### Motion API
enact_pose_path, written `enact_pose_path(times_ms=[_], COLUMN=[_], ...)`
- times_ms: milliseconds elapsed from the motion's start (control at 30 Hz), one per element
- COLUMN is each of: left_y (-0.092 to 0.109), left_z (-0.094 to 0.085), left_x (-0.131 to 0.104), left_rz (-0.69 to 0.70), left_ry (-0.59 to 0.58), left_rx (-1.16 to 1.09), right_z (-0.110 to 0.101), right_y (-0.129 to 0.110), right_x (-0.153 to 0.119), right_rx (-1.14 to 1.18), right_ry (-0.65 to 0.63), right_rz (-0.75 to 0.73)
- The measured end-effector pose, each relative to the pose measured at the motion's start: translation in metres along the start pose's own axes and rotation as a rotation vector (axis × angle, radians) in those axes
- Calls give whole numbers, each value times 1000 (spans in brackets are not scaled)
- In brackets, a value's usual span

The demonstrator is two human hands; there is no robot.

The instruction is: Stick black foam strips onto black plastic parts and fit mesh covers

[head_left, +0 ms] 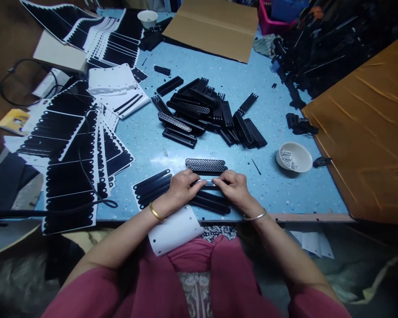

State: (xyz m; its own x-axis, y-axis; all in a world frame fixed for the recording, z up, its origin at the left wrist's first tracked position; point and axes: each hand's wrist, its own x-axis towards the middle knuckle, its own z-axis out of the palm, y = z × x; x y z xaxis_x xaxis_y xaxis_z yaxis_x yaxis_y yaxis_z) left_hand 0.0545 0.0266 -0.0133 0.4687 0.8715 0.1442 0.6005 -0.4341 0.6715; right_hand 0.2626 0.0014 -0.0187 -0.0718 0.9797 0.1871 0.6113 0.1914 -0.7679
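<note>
My left hand (pixel 183 185) and my right hand (pixel 232 187) meet near the table's front edge, each pinching one end of a small black strip-like piece (pixel 209 182) with a shiny top. Just beyond them lie patterned black pieces (pixel 205 165), side by side. Under and in front of my hands are long plain black strips (pixel 212 202). A sheet of black adhesive strips (pixel 152 187) rests beside my left hand, and a white sheet (pixel 175 229) hangs over the edge below it.
A heap of black slotted parts (pixel 199 108) fills the table's middle. Stacked black strip sheets (pixel 71 150) cover the left. A white bowl (pixel 303 157) with small metal pieces stands right; cardboard (pixel 215 26) lies at the back. An orange-brown panel (pixel 368 132) borders the right side.
</note>
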Motion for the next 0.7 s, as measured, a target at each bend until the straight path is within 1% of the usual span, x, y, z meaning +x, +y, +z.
enact_pose_path(times_ms=[100,167,233,300,333,400,467,533,633,700], left_y=[0,0,0,1,1,0,0,-1,-3,-4], left_z=[0,0,-1,-4,-6,-11,-16,-21,-23,-22], left_x=[0,0,-1,-1,-1,-2,-2,-2,-1,0], left_rz=[-16,-28,-33,-33,-32,-26,-21,-21,-19,-22], left_ry=[2,3,1,0,-3,-20,-59,-96,-118,-116], left_rx=[-22,-34,-42,-52,-61,-86,-111,-134,-161,-175], right_z=[0,-4,-11,-19,-21,-21,-17,-9,2,8], right_y=[0,-1,-3,-6,-8,-14,-19,-23,-24,-21], right_x=[-1,-1,-2,-3,-3,-3,-1,1,6,9], right_rx=[-44,-43,2,35,23,-58,-152,-206,-226,-224], right_ry=[39,44,8,-37,-48,-47,-57,-98,-172,-187], right_rz=[8,49,102,121,105,29,-66,-141,-203,-209])
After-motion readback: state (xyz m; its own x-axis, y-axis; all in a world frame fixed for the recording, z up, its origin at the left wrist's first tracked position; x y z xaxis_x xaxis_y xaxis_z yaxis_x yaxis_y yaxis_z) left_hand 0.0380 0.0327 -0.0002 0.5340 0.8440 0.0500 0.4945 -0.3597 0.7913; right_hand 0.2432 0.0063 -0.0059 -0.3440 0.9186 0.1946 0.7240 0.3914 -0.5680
